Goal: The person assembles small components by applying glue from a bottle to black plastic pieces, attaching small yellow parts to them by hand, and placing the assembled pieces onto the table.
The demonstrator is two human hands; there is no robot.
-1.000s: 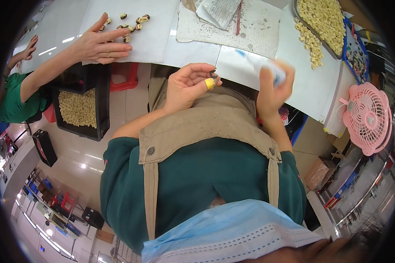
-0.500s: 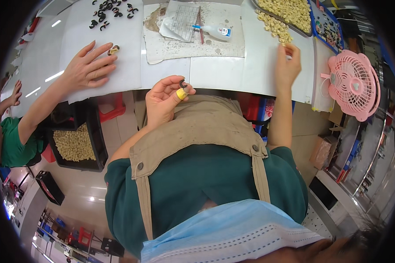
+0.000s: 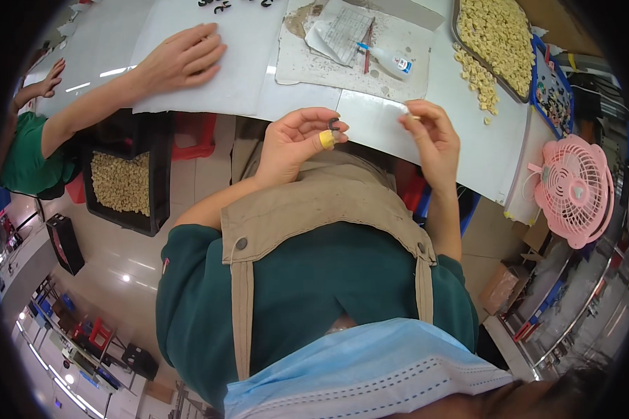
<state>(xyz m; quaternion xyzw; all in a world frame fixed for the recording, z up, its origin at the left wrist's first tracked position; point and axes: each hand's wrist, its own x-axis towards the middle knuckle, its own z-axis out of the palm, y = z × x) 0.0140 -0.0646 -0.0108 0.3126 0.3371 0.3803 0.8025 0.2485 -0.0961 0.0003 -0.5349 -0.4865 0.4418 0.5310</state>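
My left hand [image 3: 297,143] is held in front of the table edge, its thumb and fingers closed on a small black curved piece [image 3: 333,124]. A yellow wrap [image 3: 327,140] covers the tip of that thumb. To its right, over the table edge, my right hand [image 3: 435,136] is closed in a pinch. Something small and pale shows at its fingertips, partly hidden by them. The two hands are apart. A loose heap of small pale-yellow pieces [image 3: 476,78] lies beyond my right hand, spilling beside a full tray [image 3: 457,28] of the same pieces.
A glue bottle [image 3: 391,63] and papers [image 3: 342,31] lie on a stained white board [image 3: 307,70]. At right are a blue tray [image 3: 537,91] of small parts and a pink fan [image 3: 573,188]. A co-worker's hand [image 3: 185,59] rests at left, above a black crate [image 3: 162,188] of pale pieces.
My right hand has come away from the yellow heap, left and nearer, toward my left hand. The left hand still grips the black piece. The whole view has shifted.
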